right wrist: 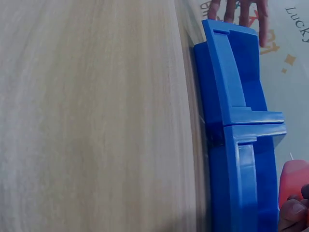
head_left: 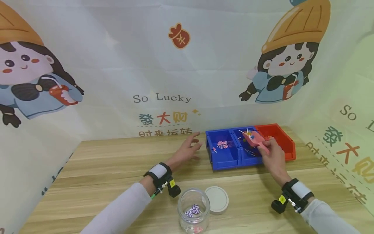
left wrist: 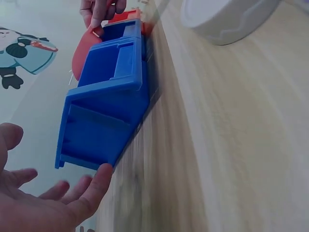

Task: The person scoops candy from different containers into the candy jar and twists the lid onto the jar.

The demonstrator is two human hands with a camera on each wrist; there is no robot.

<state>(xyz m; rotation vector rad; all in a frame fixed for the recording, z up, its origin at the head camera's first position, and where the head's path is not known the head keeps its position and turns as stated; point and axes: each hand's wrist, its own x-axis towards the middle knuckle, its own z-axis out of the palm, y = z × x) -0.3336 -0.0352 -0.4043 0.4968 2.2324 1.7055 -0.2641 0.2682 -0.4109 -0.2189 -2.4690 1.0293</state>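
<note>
Head view: right hand point(head_left: 273, 154) grasping pink scoop point(head_left: 253, 139) by handle, over middle blue bin point(head_left: 248, 146), far right on desk point(head_left: 117, 169). Left hand point(head_left: 187, 150) released, just left of bins. Scoop probably light, stiff plastic; lollipops could slide off, so keep level.

A left hand point(left wrist: 34, 203) lies open at the bottom left, palm up, with fingers point(left wrist: 94, 186) spread and one fingertip just at the lower corner of a blue plastic bin point(left wrist: 108, 104). The bin sits on a light wooden tabletop point(left wrist: 227, 145) and runs away toward the top of the view. At its far end, another hand point(left wrist: 99, 9) holds a pink scoop point(left wrist: 83, 48) beside a red bin point(left wrist: 126, 16). A white round lid point(left wrist: 227, 19) rests on the tabletop at the upper right. A cartoon-printed backdrop point(left wrist: 24, 53) fills the left.
</note>
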